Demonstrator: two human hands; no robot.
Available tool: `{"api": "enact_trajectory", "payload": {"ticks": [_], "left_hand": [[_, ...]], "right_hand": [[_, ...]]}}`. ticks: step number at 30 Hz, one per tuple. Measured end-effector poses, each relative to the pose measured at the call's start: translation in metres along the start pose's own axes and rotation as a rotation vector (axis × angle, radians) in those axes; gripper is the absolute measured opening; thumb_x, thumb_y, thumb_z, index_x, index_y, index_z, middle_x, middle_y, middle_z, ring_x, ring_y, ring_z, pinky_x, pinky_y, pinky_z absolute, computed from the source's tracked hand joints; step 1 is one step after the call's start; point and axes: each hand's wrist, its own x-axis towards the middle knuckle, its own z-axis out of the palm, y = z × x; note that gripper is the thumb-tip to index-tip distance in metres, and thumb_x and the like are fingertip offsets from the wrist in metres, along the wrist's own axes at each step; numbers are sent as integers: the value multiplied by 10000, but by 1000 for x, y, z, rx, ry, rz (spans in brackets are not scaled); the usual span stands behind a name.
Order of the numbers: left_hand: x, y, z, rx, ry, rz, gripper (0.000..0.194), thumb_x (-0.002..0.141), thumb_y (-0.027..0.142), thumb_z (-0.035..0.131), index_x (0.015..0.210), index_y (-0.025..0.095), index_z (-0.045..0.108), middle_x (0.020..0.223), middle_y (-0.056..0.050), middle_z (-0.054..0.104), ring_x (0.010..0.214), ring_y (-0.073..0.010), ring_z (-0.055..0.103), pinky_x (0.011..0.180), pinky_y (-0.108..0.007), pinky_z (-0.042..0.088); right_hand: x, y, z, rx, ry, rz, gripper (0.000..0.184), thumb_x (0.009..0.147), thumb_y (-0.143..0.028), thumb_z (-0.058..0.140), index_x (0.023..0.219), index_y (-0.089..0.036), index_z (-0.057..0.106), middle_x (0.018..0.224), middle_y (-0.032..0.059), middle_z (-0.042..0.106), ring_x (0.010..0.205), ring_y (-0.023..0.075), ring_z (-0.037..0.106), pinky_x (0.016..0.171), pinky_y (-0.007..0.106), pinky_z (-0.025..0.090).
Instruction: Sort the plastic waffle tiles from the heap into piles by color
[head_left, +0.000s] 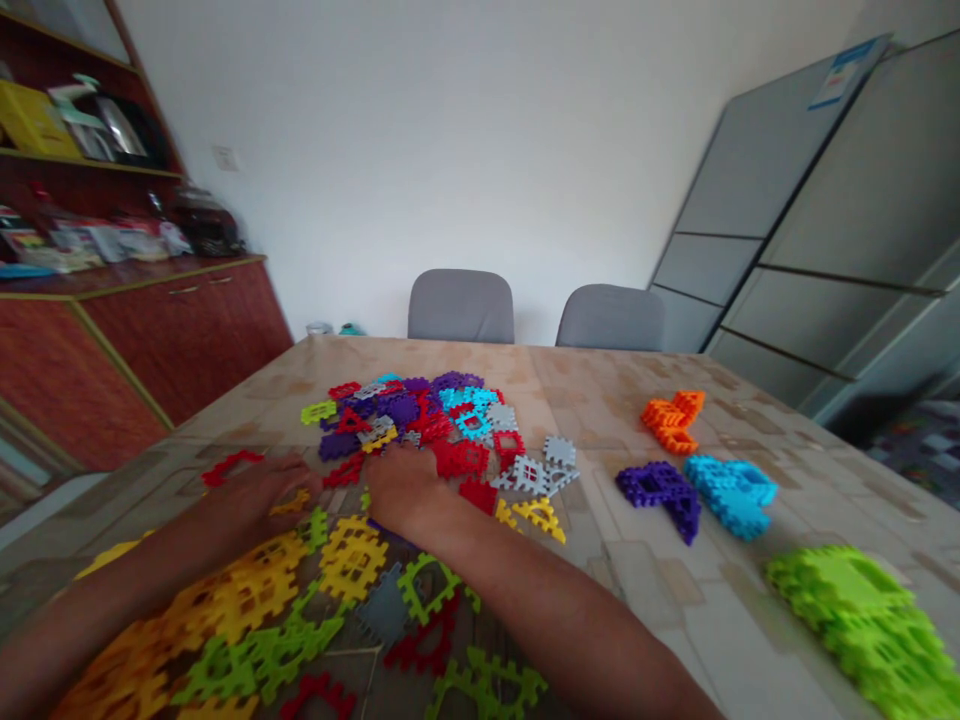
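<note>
A loose pile of flat, toothed plastic building tiles (420,415) in red, purple, blue, grey and yellow lies mid-table. My right hand (401,482) rests at the pile's near edge, its fingers bent down among the red and grey tiles and hidden. My left hand (255,487) lies flat on the table left of it, fingers stretched over a small yellow tile (289,504). A red tile (229,464) sits just beyond that hand. Larger yellow tiles (351,555) and green tiles (262,655) lie under and between my forearms.
On the right of the patterned table (600,400) stand assembled tile shapes: orange (673,418), purple (664,492), blue (731,490) and a big green one (862,610). Two grey chairs (461,305) stand at the far edge. A red cabinet (150,330) is left, a grey refrigerator (825,230) right.
</note>
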Motion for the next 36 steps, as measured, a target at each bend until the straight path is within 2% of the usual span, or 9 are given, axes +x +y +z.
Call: {"api": "enact_trajectory", "payload": {"ticks": [3, 6, 13, 16, 21, 27, 32, 34, 36], "left_hand": [[-3, 2, -3, 4, -29, -26, 132, 791, 381, 626, 816, 260, 674, 901, -57, 693, 837, -282, 639, 736, -331, 483], [-6, 9, -6, -4, -52, -36, 130, 828, 351, 593, 760, 248, 631, 901, -61, 680, 855, -276, 642, 760, -332, 486], [-3, 26, -14, -31, -67, -32, 166, 882, 320, 494, 766, 229, 570, 881, -55, 662, 853, -245, 622, 757, -320, 470], [-2, 32, -19, -26, -66, -52, 170, 900, 295, 457, 806, 225, 581, 858, -44, 670, 815, -228, 627, 729, -305, 462], [-6, 52, -32, 25, -97, -111, 165, 854, 325, 581, 941, 223, 677, 982, -67, 700, 938, -273, 651, 786, -336, 486], [-13, 81, -40, 92, -159, -131, 326, 771, 305, 711, 1077, 194, 719, 1121, -104, 695, 1045, -327, 661, 866, -375, 518], [-20, 83, -43, 147, -200, -137, 543, 714, 94, 664, 1242, 219, 662, 1390, -91, 629, 1263, -318, 594, 1043, -388, 468], [-22, 85, -47, 180, -212, -153, 606, 690, 41, 626, 1265, 230, 646, 1410, -76, 624, 1278, -309, 590, 1048, -383, 471], [-22, 89, -51, 221, -217, -169, 550, 708, 52, 612, 1235, 203, 659, 1376, -99, 646, 1242, -325, 614, 1004, -396, 501]], "right_hand": [[2, 2, -2, -6, -31, -1, 289, 835, -236, 712, 1101, -125, 726, 1161, 197, 735, 1085, 336, 696, 833, 450, 603], [2, 9, -4, 2, -33, -63, 315, 777, -275, 774, 1058, -137, 740, 1108, 177, 750, 1034, 333, 711, 824, 417, 598], [-7, 33, -6, 52, 72, -258, 417, 738, -265, 817, 1127, -178, 695, 1212, 115, 688, 1125, 269, 633, 921, 341, 508], [-18, 45, -8, 81, 112, -307, 424, 751, -256, 807, 1144, -172, 674, 1198, 108, 666, 1136, 266, 601, 946, 360, 477], [-58, 65, -11, 122, 155, -321, 430, 777, -226, 763, 1180, -134, 646, 1165, 133, 668, 1108, 288, 605, 970, 411, 466], [-123, 91, -15, 169, 209, -247, 426, 791, -146, 668, 1216, -164, 631, 1217, 128, 670, 1150, 284, 610, 995, 423, 483], [-170, 101, -8, 202, 160, -166, 507, 772, -109, 623, 1272, -194, 626, 1250, 129, 680, 1172, 288, 623, 1020, 455, 493], [-182, 102, -3, 203, 135, -155, 553, 744, -96, 626, 1289, -190, 627, 1276, 138, 676, 1176, 297, 630, 1018, 462, 505], [-189, 102, 3, 185, 125, -146, 584, 721, -84, 626, 1298, -176, 630, 1299, 154, 668, 1182, 309, 631, 1015, 473, 512]]}}
